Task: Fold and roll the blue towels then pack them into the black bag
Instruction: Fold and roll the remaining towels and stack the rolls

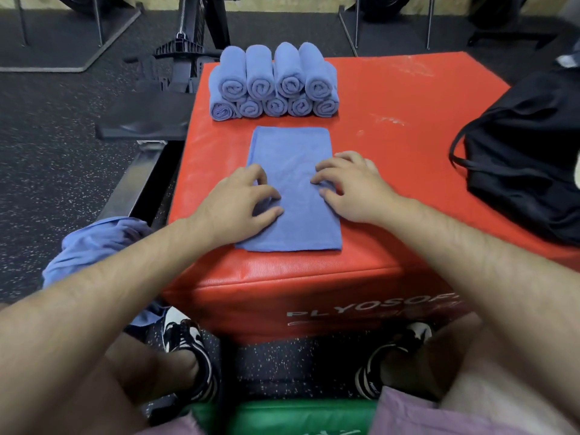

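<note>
Near the plyo box's (392, 95) front edge, pinched folded towel (292, 146) with left hand (241, 202) and right hand (354, 189); had stacked nine rolls (276, 83), seemingly bagged none.

The only readable text is on the front wall of the red box (251, 299), below its near edge: white capital lettering (370, 307) that reads "PLYOSOF", with the rest of the word covered by the person's right forearm (470, 277). A second, thinner white line just under it is too blurred to read. The green pad (282, 416) at the bottom of the view bears white marks that are cut off and illegible. Small white print on the heel of the right shoe (373, 384) cannot be made out.
</note>
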`<state>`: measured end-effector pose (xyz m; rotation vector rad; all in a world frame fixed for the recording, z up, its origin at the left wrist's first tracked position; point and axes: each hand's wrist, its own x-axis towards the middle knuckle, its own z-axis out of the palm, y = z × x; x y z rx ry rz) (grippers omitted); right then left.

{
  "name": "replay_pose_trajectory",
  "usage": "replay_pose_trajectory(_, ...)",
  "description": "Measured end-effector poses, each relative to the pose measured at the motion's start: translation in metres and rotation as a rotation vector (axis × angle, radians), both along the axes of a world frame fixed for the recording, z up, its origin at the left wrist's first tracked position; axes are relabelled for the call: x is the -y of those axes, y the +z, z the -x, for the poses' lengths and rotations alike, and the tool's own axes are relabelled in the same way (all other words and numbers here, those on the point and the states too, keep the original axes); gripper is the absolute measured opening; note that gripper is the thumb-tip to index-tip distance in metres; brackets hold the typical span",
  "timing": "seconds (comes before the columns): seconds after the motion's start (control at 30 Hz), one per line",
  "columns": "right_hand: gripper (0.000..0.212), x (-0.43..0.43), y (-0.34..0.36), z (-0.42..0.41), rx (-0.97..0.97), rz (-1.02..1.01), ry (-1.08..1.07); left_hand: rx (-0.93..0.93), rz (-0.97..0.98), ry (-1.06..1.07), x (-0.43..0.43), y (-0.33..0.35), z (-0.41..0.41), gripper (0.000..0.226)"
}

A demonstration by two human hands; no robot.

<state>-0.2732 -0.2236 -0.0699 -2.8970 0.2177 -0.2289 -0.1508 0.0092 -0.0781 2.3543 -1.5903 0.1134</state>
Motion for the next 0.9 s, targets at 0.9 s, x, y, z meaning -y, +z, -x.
replay_pose_trajectory(0.9, 0.026, -0.031, 0.008, 0.063, -0.004, -0.153, 0.235, -0.195, 0.007, -0.118, -0.06, -0.002, 0.01, 0.046)
